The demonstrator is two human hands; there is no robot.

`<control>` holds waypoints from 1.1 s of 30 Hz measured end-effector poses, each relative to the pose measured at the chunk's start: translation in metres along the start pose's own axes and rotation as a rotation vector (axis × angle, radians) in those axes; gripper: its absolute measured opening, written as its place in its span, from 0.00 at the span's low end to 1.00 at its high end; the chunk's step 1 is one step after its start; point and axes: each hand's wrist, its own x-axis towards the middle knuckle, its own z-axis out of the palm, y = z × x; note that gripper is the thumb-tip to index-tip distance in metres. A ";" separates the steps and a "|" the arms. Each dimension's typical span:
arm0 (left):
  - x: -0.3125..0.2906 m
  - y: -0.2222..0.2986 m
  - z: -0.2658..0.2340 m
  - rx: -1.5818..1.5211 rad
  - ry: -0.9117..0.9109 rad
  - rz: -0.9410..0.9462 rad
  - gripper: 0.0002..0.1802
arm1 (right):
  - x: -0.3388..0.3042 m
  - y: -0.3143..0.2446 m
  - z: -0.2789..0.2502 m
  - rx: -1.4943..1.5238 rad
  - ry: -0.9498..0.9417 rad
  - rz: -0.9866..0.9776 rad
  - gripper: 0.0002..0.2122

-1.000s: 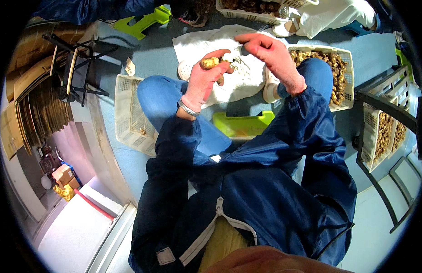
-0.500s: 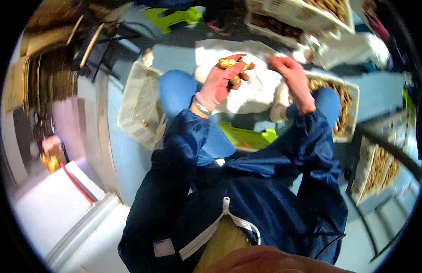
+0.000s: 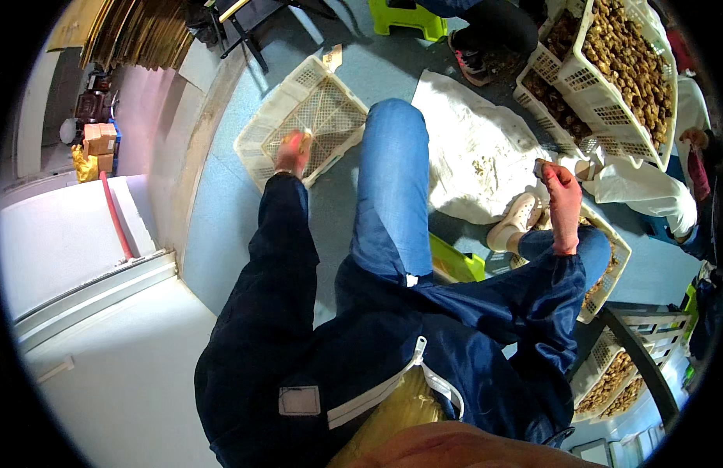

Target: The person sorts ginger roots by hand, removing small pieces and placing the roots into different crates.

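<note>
Where a pale yellowish lump (image 3: 304, 143) shows at the tips of the left hand (image 3: 292, 154), within the outline of the white mesh crate (image 3: 322, 113), blur hides how far that hand is open; the right hand (image 3: 563, 195), fingers curled, pinches a small dark object (image 3: 539, 166) near the soiled white cloth (image 3: 467, 140).

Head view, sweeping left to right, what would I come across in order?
Brown box → left hand → left knee → white cloth → right hand → upper-right full crate.
</note>
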 end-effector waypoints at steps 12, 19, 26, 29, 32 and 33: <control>0.118 0.153 -0.105 -1.598 -0.349 -0.414 0.24 | -0.013 -0.016 0.003 -0.059 -0.070 -0.061 0.11; 0.125 0.328 -0.132 -1.651 -0.924 0.035 0.26 | -0.016 -0.035 0.011 0.104 -0.007 -0.171 0.11; 0.095 0.391 -0.076 -1.318 -1.072 0.080 0.26 | -0.013 -0.033 -0.004 0.166 0.003 -0.077 0.11; 0.093 0.393 -0.073 -1.377 -1.079 0.100 0.31 | -0.012 -0.028 0.004 0.160 -0.014 -0.059 0.11; 0.090 0.385 -0.060 -1.396 -1.102 0.173 0.34 | -0.012 -0.036 0.019 0.158 -0.051 -0.088 0.11; 0.088 0.380 -0.057 -1.370 -1.121 0.178 0.34 | -0.014 -0.042 0.023 0.144 -0.062 -0.098 0.11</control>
